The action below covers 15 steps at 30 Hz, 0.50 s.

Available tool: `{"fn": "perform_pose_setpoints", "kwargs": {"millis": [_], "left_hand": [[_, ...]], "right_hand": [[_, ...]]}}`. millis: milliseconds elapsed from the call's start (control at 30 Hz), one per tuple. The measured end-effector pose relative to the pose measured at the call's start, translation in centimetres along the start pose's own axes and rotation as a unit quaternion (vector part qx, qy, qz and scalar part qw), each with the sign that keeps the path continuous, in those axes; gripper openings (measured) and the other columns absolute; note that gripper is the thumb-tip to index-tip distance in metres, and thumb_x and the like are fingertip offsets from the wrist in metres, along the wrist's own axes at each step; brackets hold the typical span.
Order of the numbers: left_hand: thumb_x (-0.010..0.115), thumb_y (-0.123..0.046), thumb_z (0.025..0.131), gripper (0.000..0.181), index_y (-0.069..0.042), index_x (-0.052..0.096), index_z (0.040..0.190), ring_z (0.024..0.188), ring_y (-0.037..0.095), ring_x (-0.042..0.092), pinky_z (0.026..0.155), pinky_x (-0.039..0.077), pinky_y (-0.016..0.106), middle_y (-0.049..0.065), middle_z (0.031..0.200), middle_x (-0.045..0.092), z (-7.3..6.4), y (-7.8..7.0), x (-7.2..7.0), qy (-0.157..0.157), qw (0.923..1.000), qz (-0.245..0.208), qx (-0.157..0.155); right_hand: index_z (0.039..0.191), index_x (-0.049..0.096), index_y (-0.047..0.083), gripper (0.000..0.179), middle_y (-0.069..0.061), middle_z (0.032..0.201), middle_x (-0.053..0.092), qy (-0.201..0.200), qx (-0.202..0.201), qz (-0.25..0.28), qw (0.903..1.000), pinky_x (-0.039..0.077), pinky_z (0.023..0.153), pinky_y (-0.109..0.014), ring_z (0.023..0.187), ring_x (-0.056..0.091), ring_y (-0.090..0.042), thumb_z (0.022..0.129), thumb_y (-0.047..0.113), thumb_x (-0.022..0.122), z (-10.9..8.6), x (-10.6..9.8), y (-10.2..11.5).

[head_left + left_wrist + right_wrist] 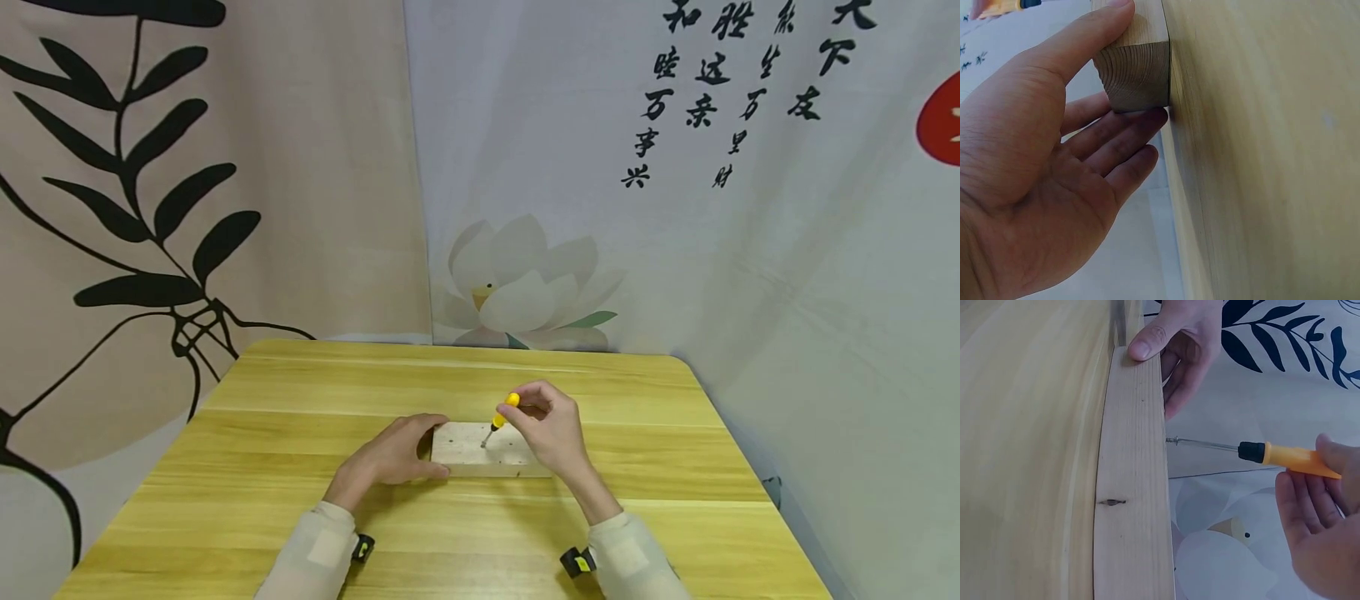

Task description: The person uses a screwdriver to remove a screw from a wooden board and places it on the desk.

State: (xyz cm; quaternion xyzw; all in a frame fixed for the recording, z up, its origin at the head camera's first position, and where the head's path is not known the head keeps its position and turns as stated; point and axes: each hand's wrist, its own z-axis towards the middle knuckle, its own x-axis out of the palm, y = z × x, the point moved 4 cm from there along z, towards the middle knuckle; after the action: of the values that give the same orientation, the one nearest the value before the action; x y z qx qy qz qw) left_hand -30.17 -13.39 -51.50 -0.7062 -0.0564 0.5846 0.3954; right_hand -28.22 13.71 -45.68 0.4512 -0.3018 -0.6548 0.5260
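Note:
A pale wooden block (461,454) lies flat on the table. My left hand (390,454) grips its left end, thumb on the near side and fingers at the far side. In the left wrist view the block's end grain (1138,75) shows between thumb and fingers. My right hand (553,425) holds a screwdriver (1294,459) by its yellow handle, with a black collar below. The shaft slants down to a small screw (1172,440) standing out of the block's top face. Part of the block's right end is hidden behind the right hand.
The yellow wood-grain table (360,375) reaches back to hanging cloths, one with dark leaves (180,196), another with a pale lotus (525,283) and black characters. A dark knot (1112,502) marks the block's near side. Black-and-yellow wrist devices (577,562) sit at both cuffs.

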Motion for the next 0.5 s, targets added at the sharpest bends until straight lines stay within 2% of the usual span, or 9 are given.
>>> {"fn": "perform_pose_setpoints", "kwargs": {"millis": [333, 500], "left_hand": [[0.097, -0.042, 0.091, 0.09, -0.005, 0.058, 0.163, 0.157, 0.04, 0.057, 0.13, 0.048, 0.063, 0.016, 0.166, 0.062, 0.15, 0.0, 0.09, -0.001, 0.9999, -0.002, -0.01], [0.097, -0.043, 0.091, 0.09, -0.005, 0.058, 0.163, 0.157, 0.04, 0.056, 0.13, 0.048, 0.063, 0.016, 0.166, 0.061, 0.09, 0.03, 0.11, -0.002, 0.9999, 0.0, -0.014]], "right_hand": [[0.113, 0.087, 0.008, 0.021, -0.013, 0.106, 0.088, -0.015, 0.0, 0.011, 0.9998, 0.069, 0.088, -0.02, 0.095, 0.085, -0.017, 0.094, 0.015, 0.094, -0.01, 0.19, 0.67], [0.125, 0.085, 0.007, 0.025, -0.015, 0.115, 0.088, 0.016, -0.02, 0.016, 0.9995, 0.069, 0.093, -0.024, 0.106, 0.086, -0.027, 0.101, 0.012, 0.086, -0.06, 0.29, 0.84]]}}
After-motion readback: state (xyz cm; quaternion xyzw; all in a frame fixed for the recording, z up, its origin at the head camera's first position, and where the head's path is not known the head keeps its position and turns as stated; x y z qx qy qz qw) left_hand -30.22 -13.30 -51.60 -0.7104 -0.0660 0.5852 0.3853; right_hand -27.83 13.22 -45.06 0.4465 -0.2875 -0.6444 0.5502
